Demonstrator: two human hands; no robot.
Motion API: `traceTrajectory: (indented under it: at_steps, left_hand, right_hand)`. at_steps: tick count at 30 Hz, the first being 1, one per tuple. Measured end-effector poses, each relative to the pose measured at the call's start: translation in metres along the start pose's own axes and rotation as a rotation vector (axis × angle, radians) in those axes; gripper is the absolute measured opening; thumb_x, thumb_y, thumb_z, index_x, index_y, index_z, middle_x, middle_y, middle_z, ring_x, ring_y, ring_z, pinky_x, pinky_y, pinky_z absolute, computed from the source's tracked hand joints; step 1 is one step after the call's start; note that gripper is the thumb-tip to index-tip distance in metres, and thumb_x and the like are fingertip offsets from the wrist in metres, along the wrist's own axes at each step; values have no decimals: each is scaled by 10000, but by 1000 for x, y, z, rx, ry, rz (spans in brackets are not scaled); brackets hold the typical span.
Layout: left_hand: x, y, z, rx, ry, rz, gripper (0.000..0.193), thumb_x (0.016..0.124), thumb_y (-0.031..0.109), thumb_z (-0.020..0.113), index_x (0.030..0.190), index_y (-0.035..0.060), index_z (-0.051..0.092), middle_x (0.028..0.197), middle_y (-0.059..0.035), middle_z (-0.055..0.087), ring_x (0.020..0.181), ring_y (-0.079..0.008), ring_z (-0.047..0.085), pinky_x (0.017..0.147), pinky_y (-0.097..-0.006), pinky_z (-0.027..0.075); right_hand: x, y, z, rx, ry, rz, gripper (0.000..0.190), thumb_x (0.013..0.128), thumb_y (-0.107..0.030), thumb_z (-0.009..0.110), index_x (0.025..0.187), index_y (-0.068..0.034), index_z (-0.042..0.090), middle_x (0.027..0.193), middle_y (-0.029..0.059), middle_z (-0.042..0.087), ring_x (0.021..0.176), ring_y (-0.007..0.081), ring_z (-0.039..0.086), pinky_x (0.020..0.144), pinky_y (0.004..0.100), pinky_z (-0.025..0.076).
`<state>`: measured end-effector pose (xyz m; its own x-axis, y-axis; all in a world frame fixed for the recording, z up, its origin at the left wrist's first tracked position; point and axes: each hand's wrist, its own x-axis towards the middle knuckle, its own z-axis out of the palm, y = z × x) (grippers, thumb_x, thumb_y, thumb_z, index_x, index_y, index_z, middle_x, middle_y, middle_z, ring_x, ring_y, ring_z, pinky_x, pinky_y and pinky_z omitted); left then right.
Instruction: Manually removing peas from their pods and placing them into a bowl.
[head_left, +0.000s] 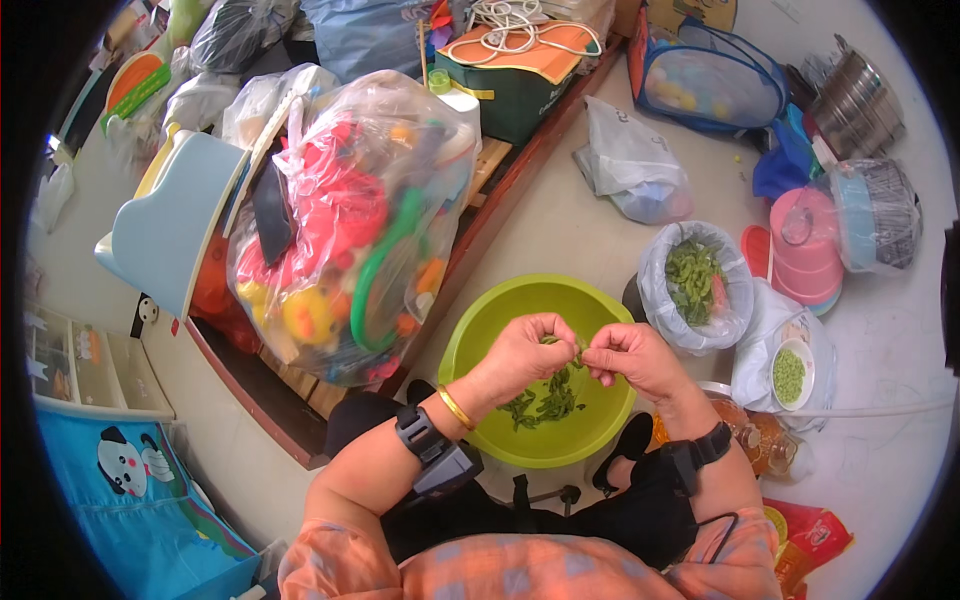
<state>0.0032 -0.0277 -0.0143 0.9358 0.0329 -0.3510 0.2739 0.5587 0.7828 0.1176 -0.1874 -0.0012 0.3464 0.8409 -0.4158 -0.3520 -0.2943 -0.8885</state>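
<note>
Over a large green plastic basin (480, 330) both my hands meet, their fingertips nearly touching. My left hand (536, 349) pinches a green bean pod (576, 360), partly hidden by the fingers. The fingertips of my right hand (626, 356) are closed at the pod's other end. Several green pods (556, 399) lie at the bottom of the basin. Right of it stands a bin lined with a white bag (652, 259), heaped with green pods or empty shells (694, 274); which of them I cannot tell. Farther right, a white bowl (807, 367) holds shelled green beans (788, 375).
A wooden bed frame's rail (499, 217) runs diagonally at the left, bearing a clear bag of toys (360, 225). Bottles of amber liquid (769, 442) stand by my right forearm. Beyond the bin are a pink stool (806, 244) and a white plastic bag (634, 165).
</note>
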Motion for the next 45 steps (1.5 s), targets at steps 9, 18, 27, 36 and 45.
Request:
traceTrajectory:
  at_steps: [9,18,27,36,45]
  left_hand:
    - [-3,-8,5,237,104,262,45,776,18,538,764,53,514,740,29,548,616,-20,455,535,-167,361]
    - [-5,-4,7,207,36,349,58,771,23,570,771,46,516,800,-6,561,759,-61,510,714,-214,415]
    - [-4,-2,1,14,165,177,58,791,22,544,777,63,506,688,26,517,544,-30,446,485,-186,359]
    - [1,-16,5,283,340,289,20,783,39,551,783,43,531,690,37,523,564,-13,435,494,-175,356]
    - [-7,1,5,-64,212,48,55,822,77,570,781,54,542,651,47,493,498,-20,387,441,-176,286]
  right_hand:
    - [6,6,-1,382,-182,53,109,836,-138,625,792,-48,581,682,22,589,556,68,539,494,172,417]
    - [12,27,8,782,-420,37,103,881,-159,555,842,-66,574,683,40,569,497,85,453,461,204,373]
    - [8,3,28,74,20,-185,124,873,-176,556,856,-54,541,643,42,538,533,128,498,468,258,384]
    - [9,14,29,-847,332,-531,146,881,-154,495,834,-17,516,698,134,553,637,293,555,533,342,427]
    - [11,9,18,-144,100,-169,267,934,-232,452,788,-22,531,646,11,545,548,76,500,488,222,400]
